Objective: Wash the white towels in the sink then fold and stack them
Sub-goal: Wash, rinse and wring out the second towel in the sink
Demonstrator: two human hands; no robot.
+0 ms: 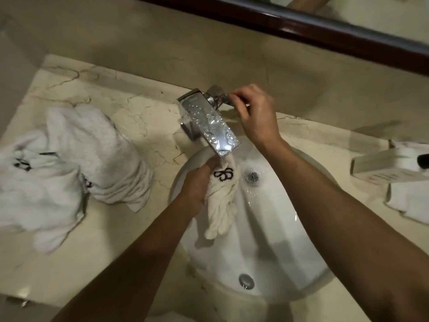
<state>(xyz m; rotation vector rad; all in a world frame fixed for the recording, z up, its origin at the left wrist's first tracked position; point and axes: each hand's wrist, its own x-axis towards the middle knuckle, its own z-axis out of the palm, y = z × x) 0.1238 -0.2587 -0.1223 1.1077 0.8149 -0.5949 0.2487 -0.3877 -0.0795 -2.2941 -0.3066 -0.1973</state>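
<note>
Down at the near edge, two bare forearms reach in over the round white sink (290,240), whose overflow cap (246,280) sits on the near wall of the bowl. A little farther in, the left hand (197,184) is curled round a bunched, wet white towel (221,203) with a black embroidered mark, holding its top end right under the spout while the rest hangs down into the bowl. Just right of the towel is the drain (251,177), with water glinting around it. The chrome faucet (209,119), beaded with drops, juts from the far side of the marble counter (139,112) over the bowl. At its far end the right hand (255,112) has its fingers curled on the faucet handle (222,98), gripping it. Off to the left on the counter lies a heap of white towels (69,163), some showing the same black mark. On the right edge sits a pale box (383,166) on top of another folded white cloth (411,201). Farthest back runs a dark wooden mirror frame (301,24).
</note>
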